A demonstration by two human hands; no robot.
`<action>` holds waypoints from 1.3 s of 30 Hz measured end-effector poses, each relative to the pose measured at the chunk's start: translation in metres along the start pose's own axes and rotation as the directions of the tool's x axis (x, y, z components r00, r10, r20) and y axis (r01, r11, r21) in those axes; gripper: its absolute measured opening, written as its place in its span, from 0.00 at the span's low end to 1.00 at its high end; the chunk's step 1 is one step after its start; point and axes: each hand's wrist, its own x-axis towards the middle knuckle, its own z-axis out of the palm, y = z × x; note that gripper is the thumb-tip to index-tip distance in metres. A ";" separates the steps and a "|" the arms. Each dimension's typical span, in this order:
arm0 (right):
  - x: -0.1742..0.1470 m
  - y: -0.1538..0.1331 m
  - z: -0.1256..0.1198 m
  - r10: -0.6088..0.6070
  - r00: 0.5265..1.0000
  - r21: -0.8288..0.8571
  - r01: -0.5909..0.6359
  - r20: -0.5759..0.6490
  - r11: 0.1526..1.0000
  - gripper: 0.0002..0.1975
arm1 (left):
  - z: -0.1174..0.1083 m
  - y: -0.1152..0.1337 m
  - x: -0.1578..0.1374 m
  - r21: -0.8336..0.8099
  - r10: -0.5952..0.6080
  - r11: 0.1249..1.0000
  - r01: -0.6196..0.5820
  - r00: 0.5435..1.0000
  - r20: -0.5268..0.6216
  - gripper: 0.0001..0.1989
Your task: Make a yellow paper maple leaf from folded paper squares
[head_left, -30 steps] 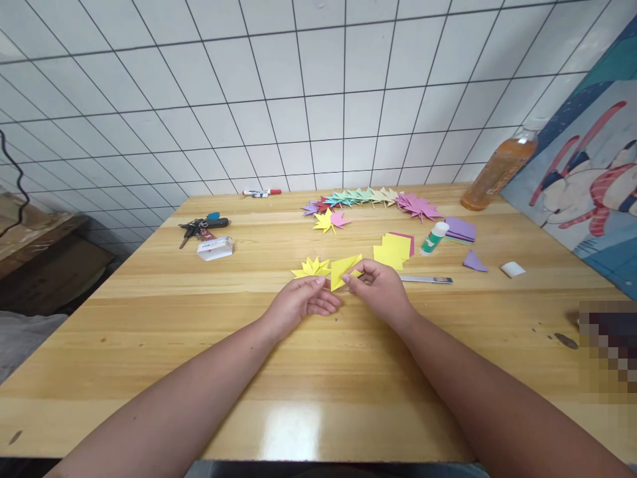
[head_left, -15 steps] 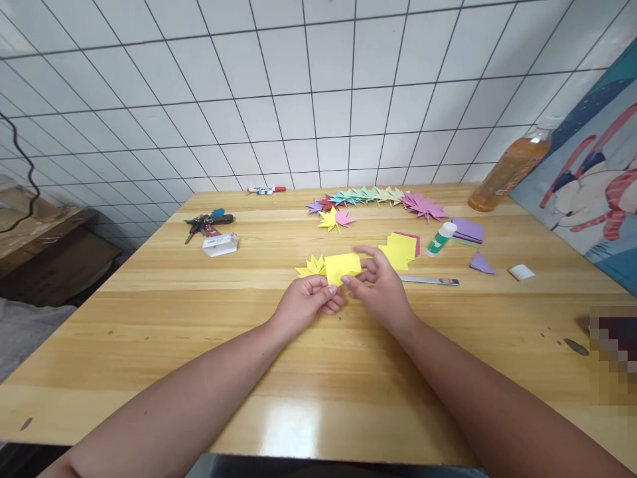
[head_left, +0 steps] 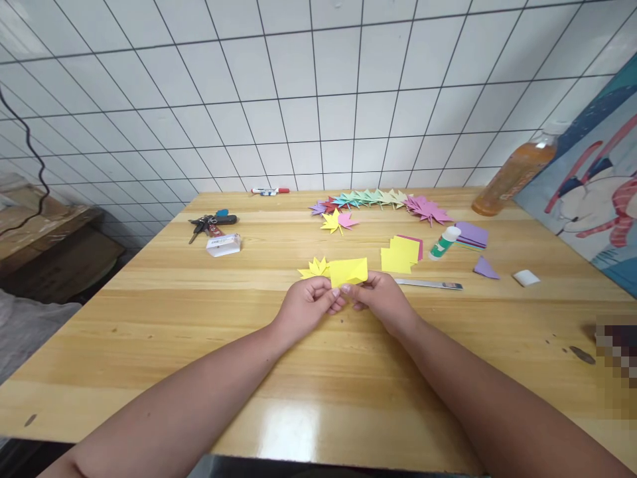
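Between both hands, just above the table, is a folded sheet of yellow paper (head_left: 348, 271) with a crease toward its lower right. My left hand (head_left: 309, 302) pinches its lower left corner between thumb and fingers. On the lower right edge, my right hand (head_left: 382, 299) grips it too, thumb in front and fingers behind. A pointed yellow folded-paper piece (head_left: 316, 267) lies behind my left hand, partly covered by the sheet. Beyond my right hand lie loose yellow paper squares (head_left: 399, 253) over a dark pink one. A flat metallic strip (head_left: 432, 284) is beside that hand.
Along the back runs an arc of coloured paper leaves (head_left: 368, 198), with a yellow-and-pink one (head_left: 338, 222) before it. At right are a glue stick (head_left: 444, 243), purple papers (head_left: 472, 234), an eraser-like white block (head_left: 526, 277) and a bottle (head_left: 517, 172). Keys (head_left: 206, 226) and a small box (head_left: 223, 245) lie left.
My right hand has lowered and closed its raised fingers onto the sheet's right side. The yellow sheet now shows a slanted crease there. The whole view has shifted slightly.
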 end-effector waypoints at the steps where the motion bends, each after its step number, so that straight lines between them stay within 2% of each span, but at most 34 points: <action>1: 0.000 0.000 0.000 0.005 1.000 0.008 -0.005 -0.005 1.000 0.19 | 0.000 0.001 0.000 0.008 -0.002 1.000 0.002 1.000 0.001 0.16; 7: 0.000 -0.001 -0.001 0.039 0.999 0.054 -0.037 -0.025 0.998 0.19 | -0.002 0.003 -0.001 0.002 -0.018 1.000 0.018 1.000 0.007 0.16; 11: 0.001 -0.001 -0.007 0.022 0.995 0.077 -0.015 -0.093 0.997 0.20 | -0.003 0.004 0.001 0.015 -0.030 0.999 0.030 1.000 -0.009 0.16; 15: 0.003 -0.001 -0.010 0.011 0.992 0.043 -0.005 -0.128 0.999 0.22 | -0.004 0.004 0.001 0.016 -0.051 0.999 0.052 0.999 -0.015 0.16; 18: 0.002 -0.001 -0.007 -0.046 0.990 -0.002 0.046 -0.134 0.999 0.22 | -0.005 0.004 0.002 -0.021 -0.045 0.999 0.046 0.998 0.038 0.16; 21: 0.001 -0.001 -0.004 -0.108 0.989 -0.044 0.104 -0.100 0.994 0.21 | -0.006 0.003 0.004 -0.052 -0.007 0.999 0.012 0.995 0.095 0.19; 24: -0.001 -0.001 -0.001 -0.127 0.989 -0.078 0.122 -0.075 0.989 0.20 | -0.007 -0.001 0.006 -0.066 -0.018 0.998 0.022 0.998 0.060 0.19; 27: -0.002 -0.001 -0.001 -0.133 0.991 -0.105 0.133 0.000 0.986 0.16 | -0.007 -0.003 0.006 -0.016 -0.068 0.997 0.069 0.997 0.033 0.18; 31: -0.002 -0.003 -0.005 -0.234 0.972 -0.313 0.230 0.025 0.921 0.17 | -0.006 -0.004 0.004 0.077 -0.088 0.993 0.084 0.995 0.042 0.17; 34: -0.001 -0.004 -0.009 -0.274 0.961 -0.377 0.247 -0.018 0.893 0.17 | -0.006 -0.003 0.005 -0.016 -0.115 0.993 0.116 0.993 0.020 0.17; 39: 0.001 -0.003 -0.012 -0.258 0.962 -0.269 0.228 -0.083 0.936 0.19 | -0.007 0.002 0.007 -0.170 -0.156 0.974 0.153 0.988 -0.007 0.19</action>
